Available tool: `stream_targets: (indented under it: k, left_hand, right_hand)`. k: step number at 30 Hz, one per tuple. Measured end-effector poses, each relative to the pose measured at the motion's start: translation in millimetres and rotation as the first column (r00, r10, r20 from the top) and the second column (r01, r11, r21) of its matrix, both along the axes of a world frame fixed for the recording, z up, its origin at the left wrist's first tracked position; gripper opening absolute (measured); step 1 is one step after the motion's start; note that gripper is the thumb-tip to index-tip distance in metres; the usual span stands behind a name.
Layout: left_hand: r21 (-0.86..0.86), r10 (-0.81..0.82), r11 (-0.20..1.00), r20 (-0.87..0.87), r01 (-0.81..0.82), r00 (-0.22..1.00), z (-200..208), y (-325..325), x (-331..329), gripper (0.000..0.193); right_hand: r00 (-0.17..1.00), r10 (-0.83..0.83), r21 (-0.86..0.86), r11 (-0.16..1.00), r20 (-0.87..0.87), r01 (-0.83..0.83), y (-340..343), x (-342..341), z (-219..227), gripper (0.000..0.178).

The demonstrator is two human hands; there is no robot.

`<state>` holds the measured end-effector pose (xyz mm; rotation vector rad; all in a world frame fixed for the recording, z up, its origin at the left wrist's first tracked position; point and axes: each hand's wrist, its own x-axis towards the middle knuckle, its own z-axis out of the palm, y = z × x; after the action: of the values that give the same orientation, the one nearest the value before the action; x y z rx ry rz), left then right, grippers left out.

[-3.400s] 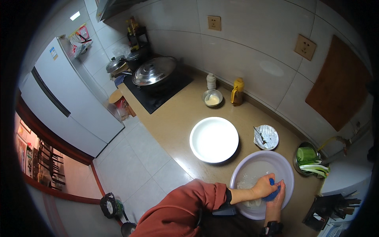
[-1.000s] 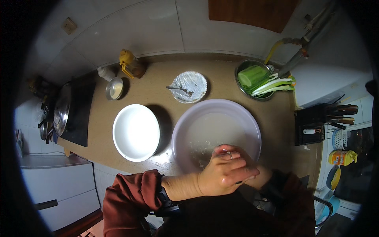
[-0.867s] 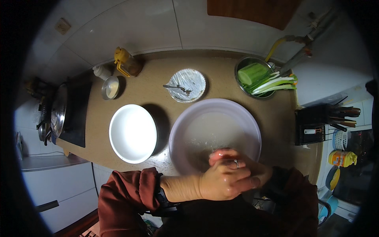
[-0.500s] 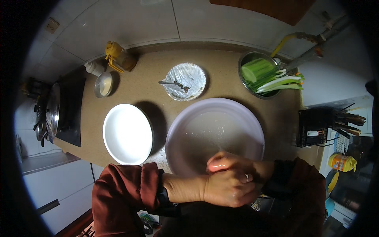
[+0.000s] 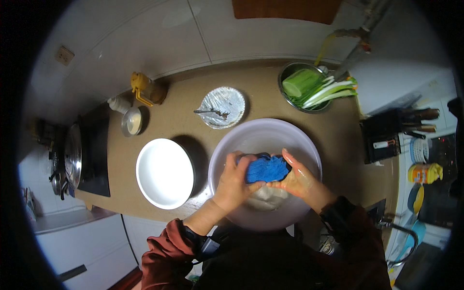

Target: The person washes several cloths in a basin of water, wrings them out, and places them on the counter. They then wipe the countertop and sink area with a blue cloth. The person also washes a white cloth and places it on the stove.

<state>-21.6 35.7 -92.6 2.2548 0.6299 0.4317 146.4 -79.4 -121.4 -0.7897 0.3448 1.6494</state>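
Note:
A bright blue, fibrous scrubber-like thing (image 5: 267, 169) with a dark edge is held up over the lavender basin (image 5: 216, 159). My left hand (image 5: 233, 181) grips its left side, fingers over the top and thumb along the near edge. My right hand (image 5: 300, 178) is wet and closes on its right end, thumb up and fingers beneath. Cloudy water fills the basin, and a pale lump (image 5: 265, 199) shows in it below my hands; I cannot make out what it is.
A white bowl (image 5: 165, 174) stands left of the basin, a foil-like dish (image 5: 223, 104) with a spoon behind it. At the back right is a metal bowl (image 5: 285, 99) of green vegetables. A yellow-lidded jug (image 5: 147, 89) and small metal bowl (image 5: 130, 122) stand back left, a knife block (image 5: 382, 133) right.
My hands were clasped together at the basin's near rim. They have moved up over its middle and apart, and the blue scrubber-like thing now shows between them. The view has shifted slightly.

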Motion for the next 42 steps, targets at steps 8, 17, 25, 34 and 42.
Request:
stream_targets:
  k: [8, 17, 25, 34, 42]
  left_hand:
    - [-0.994, 0.195, -0.029, 0.101, 0.108, 0.976, 3, -5, -65, 0.062]
    - [-0.888, 0.109, -0.193, 0.403, 0.417, 0.909, 23, -40, -190, 0.060]
    - [-0.950, -0.104, 0.116, 0.280, 0.291, 0.954, 27, -100, -263, 0.054]
    - [-0.951, -0.367, 0.124, 0.221, 0.283, 0.904, 25, -179, -283, 0.061]
    - [-0.971, -0.676, -0.067, 0.213, 0.229, 0.706, 15, -348, -244, 0.053]
  right_hand:
    - [0.702, -0.318, 0.430, 0.903, 0.638, 0.019, -45, -70, 14, 0.052]
    - [0.737, -0.225, 0.419, 0.904, 0.637, -0.085, -105, -226, 45, 0.051]
    - [0.230, -0.241, 0.293, 0.929, 0.943, -0.225, -156, -312, 46, 0.033]
    - [0.164, -0.418, 0.416, 0.908, 0.894, 0.046, -323, -378, 36, 0.023]
    - [0.249, -0.242, 0.226, 0.970, 0.938, 0.089, -510, -460, 45, 0.035]
